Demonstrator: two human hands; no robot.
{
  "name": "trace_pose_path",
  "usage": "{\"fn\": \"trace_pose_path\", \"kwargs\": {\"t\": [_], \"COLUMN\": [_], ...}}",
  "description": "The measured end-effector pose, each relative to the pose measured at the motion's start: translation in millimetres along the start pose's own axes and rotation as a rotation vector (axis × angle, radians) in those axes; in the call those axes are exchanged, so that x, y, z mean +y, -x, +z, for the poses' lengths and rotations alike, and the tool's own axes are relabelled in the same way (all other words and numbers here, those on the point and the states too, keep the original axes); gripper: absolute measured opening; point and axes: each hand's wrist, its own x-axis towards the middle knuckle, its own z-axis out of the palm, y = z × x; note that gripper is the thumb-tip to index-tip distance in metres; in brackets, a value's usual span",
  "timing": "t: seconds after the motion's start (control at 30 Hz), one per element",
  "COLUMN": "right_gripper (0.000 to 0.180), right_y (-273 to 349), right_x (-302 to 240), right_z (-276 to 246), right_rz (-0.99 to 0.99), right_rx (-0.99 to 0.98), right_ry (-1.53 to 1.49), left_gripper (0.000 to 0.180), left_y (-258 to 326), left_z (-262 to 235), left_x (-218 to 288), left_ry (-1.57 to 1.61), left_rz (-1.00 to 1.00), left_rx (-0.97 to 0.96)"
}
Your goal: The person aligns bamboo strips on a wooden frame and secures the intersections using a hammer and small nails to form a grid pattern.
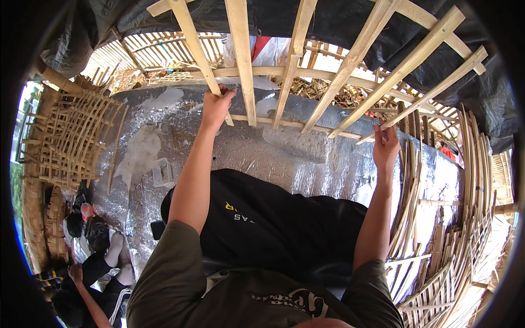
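Observation:
A panel of pale bamboo slats (244,60), joined by thin crosspieces, is raised in front of me and leans away toward the top of the view. My left hand (217,106) is closed round the lower part of its leftmost slat. At the panel's lower right corner, my right hand (386,143) pinches the end of the rightmost slat. Both arms reach forward. Black cloth (273,218) lies across my lap, below the panel. Under the panel's lower edge spreads a worn, silvery sheet (235,147).
Woven bamboo lattice (74,139) stands at the left. Long loose slats (407,202) and more lattice panels (437,290) lie at the right. Another person's hand (75,272) and socked feet (115,249) show at lower left, near black bags (97,234). Dark sheeting (350,33) hangs overhead.

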Motion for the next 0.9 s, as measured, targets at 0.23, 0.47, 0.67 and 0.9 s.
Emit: {"fn": "trace_pose_path", "kwargs": {"t": [0.23, 0.47, 0.67, 0.9], "right_gripper": [0.022, 0.021, 0.022, 0.021], "right_y": [-1.1, -0.7, -0.2, -1.3], "right_x": [3.0, 2.7, 0.1, 5.0], "right_z": [0.0, 0.4, 0.5, 1.1], "right_rz": [0.002, -0.018, -0.027, -0.029], "right_rx": [-0.012, -0.002, -0.002, 0.006], "right_ry": [-0.005, -0.026, -0.013, -0.007], "left_gripper": [0.031, 0.029, 0.031, 0.031], "left_y": [-0.9, 0.0, -1.2, -1.5], "left_z": [0.0, 0.5, -1.0, -0.2], "left_x": [-1.8, -1.9, -3.5, -4.2], "left_ry": [0.032, 0.028, 0.017, 0.022], "left_rz": [0.002, 0.004, 0.016, 0.025], "left_rx": [-0.003, 0.003, 0.002, 0.0]}}
